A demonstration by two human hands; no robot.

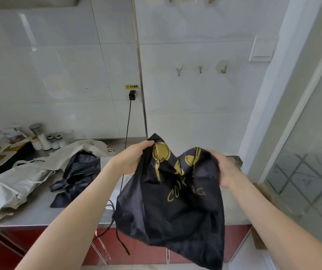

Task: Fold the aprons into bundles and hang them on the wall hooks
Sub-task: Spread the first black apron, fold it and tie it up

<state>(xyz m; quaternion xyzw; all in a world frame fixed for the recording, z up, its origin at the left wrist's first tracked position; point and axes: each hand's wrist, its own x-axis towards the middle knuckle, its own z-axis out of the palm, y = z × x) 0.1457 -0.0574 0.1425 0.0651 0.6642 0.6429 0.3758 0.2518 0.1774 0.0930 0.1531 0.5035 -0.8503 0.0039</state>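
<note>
While both hands hold it up in front of the worktop, the glossy black fabric apron (pixel 172 211) hangs in loose folds, its upper edge bunched between the two grips and its lower part drooping past the front of the grey steel counter (pixel 39 211). The left hand (pixel 131 158) has its fingers curled round the apron's upper left corner; the right hand (pixel 226 168) clasps the gathered cloth at the upper right. Yellow print shows on the front – rounded utensil shapes near the top and letters below them, partly lost in the creases. Thin black ties (pixel 117 230) dangle from the apron's left side, in front of the dark red cabinet doors (pixel 136 250).

On the counter to the left lies a crumpled dark navy apron (pixel 78 172), and just beside it lie cream cloth aprons (pixel 20 182) in a heap. Behind them stand small white spice jars (pixel 45 141). On the white tiled wall above sit three small metal wall hooks (pixel 200 69) in a row, all bare, and a black plug (pixel 132 95) with its cable running down.
</note>
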